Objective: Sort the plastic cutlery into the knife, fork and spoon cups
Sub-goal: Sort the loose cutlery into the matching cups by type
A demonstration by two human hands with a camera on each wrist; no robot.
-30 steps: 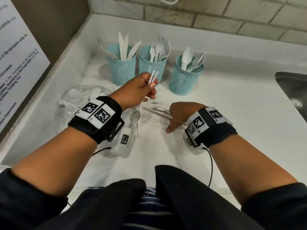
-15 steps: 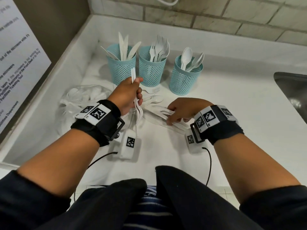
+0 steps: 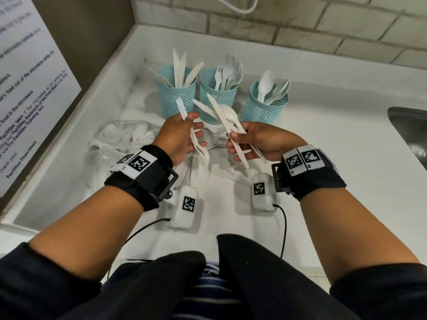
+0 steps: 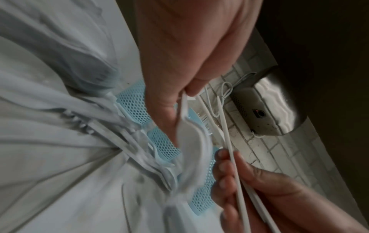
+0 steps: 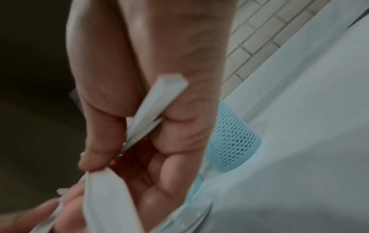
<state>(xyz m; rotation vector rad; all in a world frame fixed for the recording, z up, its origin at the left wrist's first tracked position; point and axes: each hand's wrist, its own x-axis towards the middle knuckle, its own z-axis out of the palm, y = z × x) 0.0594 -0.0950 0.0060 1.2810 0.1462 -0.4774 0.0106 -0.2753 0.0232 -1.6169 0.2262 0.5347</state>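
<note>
Since half a second ago, both hands have risen off the counter: my left hand [image 3: 182, 137] has lifted its pieces clear, and my right hand [image 3: 256, 139] has come up from the loose pile with a bundle of its own.

Head view. Left fingers are curled round a few white pieces [image 3: 196, 144], handles up, working ends hanging down; the ends are too blurred for me to say what kind they are. Right fingers and thumb are clamped on a fanned bundle [image 3: 227, 121] in which I make out a spoon bowl and knife-like blades. I judge both bundles are held high and spread so each type can be read before dropping. Three teal mesh cups stand in a row near the counter's back edge: knife cup [image 3: 176, 95] nearest the left corner, fork cup [image 3: 218, 98] in the middle, spoon cup [image 3: 265, 105] to its right. More unsorted cutlery [image 3: 217, 144] lies on the counter [image 3: 335, 158] below the hands, and a clear bag [image 3: 122, 139] of cutlery sits by the left edge.

Left wrist view. Thumb and fingers pinch thin handles, a spoon bowl [image 4: 189, 141] hanging blurred below; my right fingers [image 4: 225, 173] grip long handles opposite.

Right wrist view. Thumb presses flat handles [image 5: 151, 108] against curled fingers. One mesh cup [image 5: 233, 141] shows beyond.
</note>
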